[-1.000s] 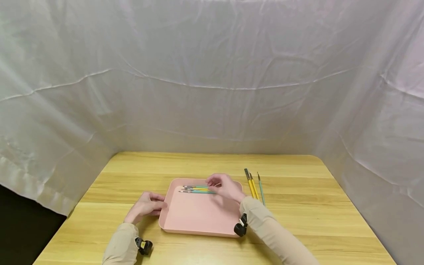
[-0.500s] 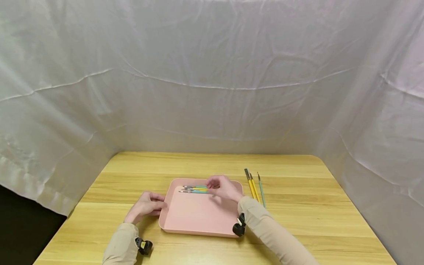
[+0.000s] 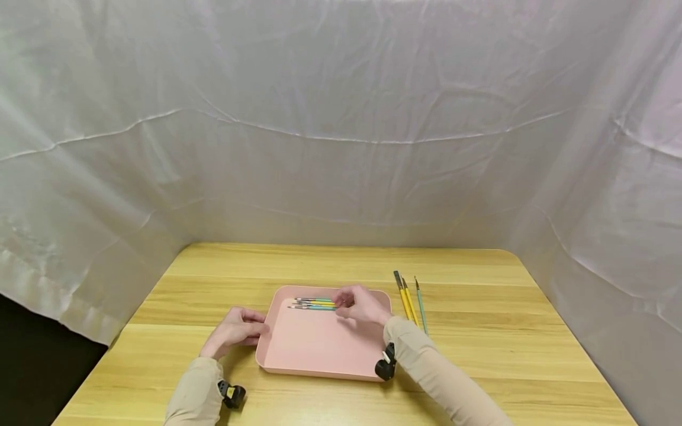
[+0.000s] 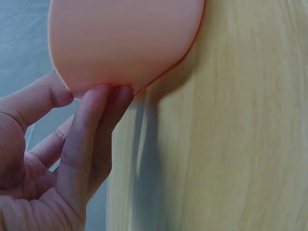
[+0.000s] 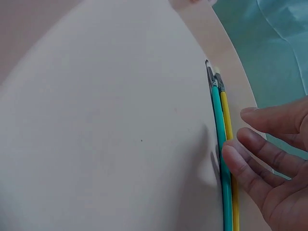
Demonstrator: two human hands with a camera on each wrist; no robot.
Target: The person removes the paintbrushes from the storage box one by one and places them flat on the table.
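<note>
A pink tray [image 3: 319, 349] lies on the wooden table. My left hand [image 3: 234, 332] pinches its left wall, and in the left wrist view the thumb and fingers meet at the tray edge [image 4: 120, 43]. Several teal and yellow paintbrushes [image 3: 314, 305] lie side by side along the tray's far wall, bristles to the left. Over their handles is my right hand [image 3: 362, 305], which hides the handle ends. In the right wrist view its fingers are spread and loosely bent; one fingertip appears to touch the teal paintbrush [image 5: 219, 115] beside a yellow one [image 5: 227, 110].
To the right of the tray, two yellow paintbrushes [image 3: 407, 299] and a teal paintbrush [image 3: 420, 305] lie on the table [image 3: 490, 343], partly behind the right sleeve. Grey cloth [image 3: 341, 177] hangs around the table's back and sides.
My right hand has shifted very slightly over the paintbrush handles, a little downward. The left hand, the tray and the paintbrushes on the table look unmoved.
</note>
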